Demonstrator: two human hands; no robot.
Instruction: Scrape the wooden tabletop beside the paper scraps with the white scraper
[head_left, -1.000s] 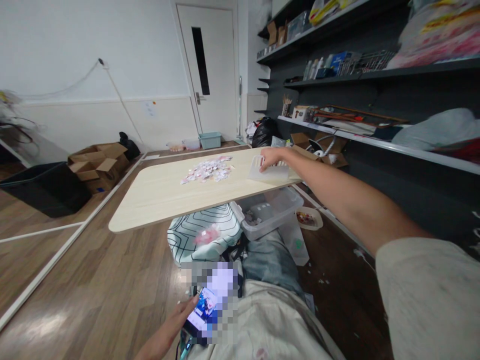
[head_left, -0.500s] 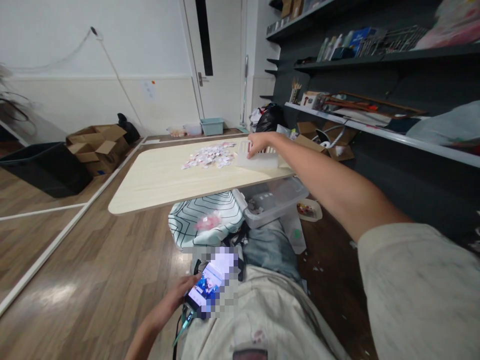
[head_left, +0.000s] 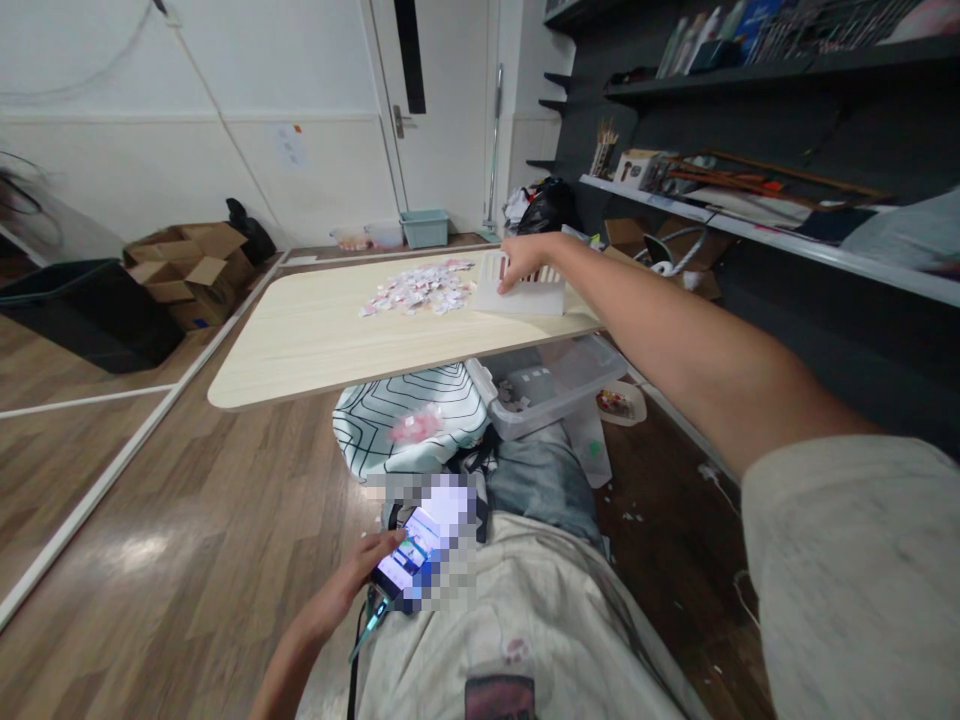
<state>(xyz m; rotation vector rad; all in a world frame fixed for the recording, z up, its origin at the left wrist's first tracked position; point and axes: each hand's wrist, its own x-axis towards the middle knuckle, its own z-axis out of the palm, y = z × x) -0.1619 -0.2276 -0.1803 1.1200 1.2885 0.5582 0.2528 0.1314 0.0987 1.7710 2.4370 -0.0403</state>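
My right hand (head_left: 525, 262) grips the rim of a white slotted plastic basket (head_left: 517, 297) at the right part of the pale tabletop (head_left: 300, 345). The basket stands beside a heap of small white and pinkish pieces (head_left: 424, 288); whether anything is inside it I cannot see. Low in the view, my left hand (head_left: 360, 570) is closed at the left edge of a lit phone (head_left: 412, 550) by my lap, a digit over the screen. Its other fingers are mostly hidden. A teal cable (head_left: 369, 630) runs from the phone's lower end, and blurred blocks cover part of the phone.
Under the table edge sit a patterned cloth (head_left: 367, 425) with a pink packet (head_left: 418, 428) and a clear plastic bin (head_left: 536, 425) holding small pieces. A small tray (head_left: 634, 405) lies on the floor. Cardboard boxes (head_left: 202, 270) and a black bin (head_left: 90, 320) stand left, dark shelves right.
The view has tilted down slightly, so the scene sits higher. The phone's screen content differs. Both hands keep about the same place, the right still on the basket.
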